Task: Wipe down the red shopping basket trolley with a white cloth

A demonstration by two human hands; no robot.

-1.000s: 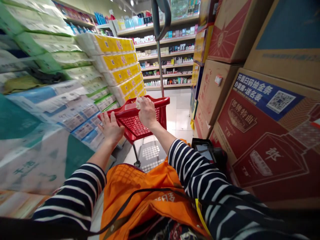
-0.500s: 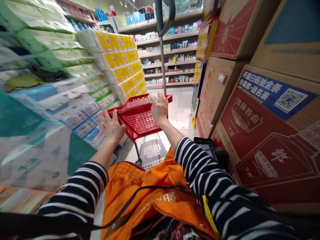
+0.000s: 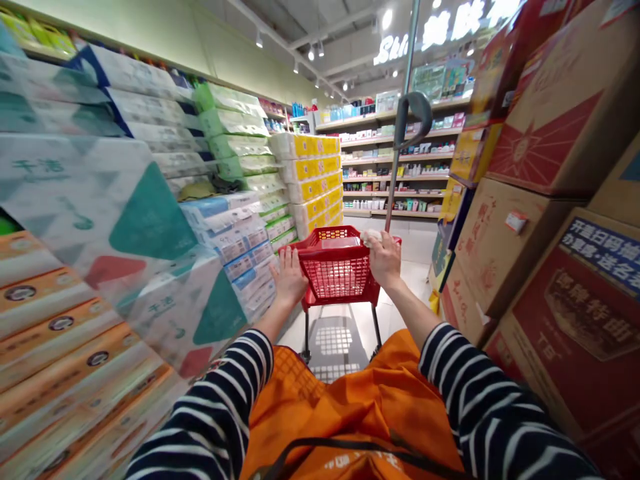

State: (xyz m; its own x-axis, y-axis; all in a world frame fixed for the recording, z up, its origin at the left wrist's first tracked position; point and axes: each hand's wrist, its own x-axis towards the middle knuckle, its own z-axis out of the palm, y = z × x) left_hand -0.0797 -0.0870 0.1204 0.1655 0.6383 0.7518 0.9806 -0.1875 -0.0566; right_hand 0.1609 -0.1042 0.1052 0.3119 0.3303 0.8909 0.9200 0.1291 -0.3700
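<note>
Between stacked packs and cartons: a red shopping cart stands straight ahead in the aisle, its mesh basket in front of the body and its dark legs on the pale floor.
Left hand: the hand lies on the left end of the red handle, palm down; its grip is apart, fingers stretched forward over the bar.
Right hand: the other hand is at the handle's right end, its grip clamped on a crumpled white wad that sticks out on the inner side of the fingers.
Pole: a metal pole rises beyond the right hand, with a grey loop high on it.
Left side: teal-and-white packs sit above and beside orange-banded packs; farther along are green packs and yellow-and-white packs.
Right side: printed cardboard cartons are piled up, the nearest ones blurred.
Far end: shelves hold rows of small bottles and boxes, under a lit white sign.
Clothing: striped sleeves and an orange apron, a black strap across it.
</note>
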